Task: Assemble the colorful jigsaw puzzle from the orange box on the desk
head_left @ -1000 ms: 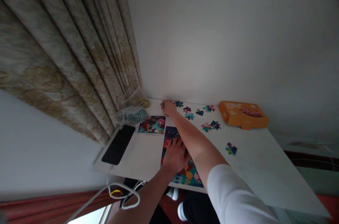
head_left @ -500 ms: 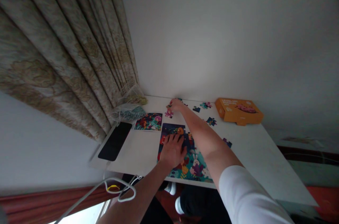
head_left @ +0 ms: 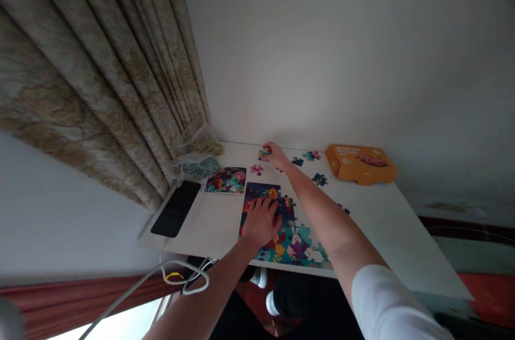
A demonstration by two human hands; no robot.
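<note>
Flat on the left part of a partly assembled jigsaw puzzle [head_left: 300,246] lies my left hand [head_left: 260,220], its fingers spread over the dark blue area. My right hand [head_left: 275,154] is near the table's back edge, its fingers closed on a colourful puzzle piece [head_left: 264,153]. Just below that hand sits a pink puzzle piece [head_left: 256,169]. Farther right are more loose pieces: a dark one [head_left: 298,161], a teal and pink cluster [head_left: 311,156] and a dark blue cluster [head_left: 319,179]. My right forearm partly hides another piece [head_left: 343,209].
A picture card [head_left: 226,180] and a black phone [head_left: 176,209] lie on the left of the white table [head_left: 217,222]. Clear plastic bags [head_left: 197,164] stand behind them by the curtain. An orange box [head_left: 361,163] is at the back right. A white cable hangs at the front left.
My right hand has moved slightly right and back, away from the pink piece, with a colourful piece now showing at its fingers. My left hand stays on the puzzle. The view has shifted slightly.
</note>
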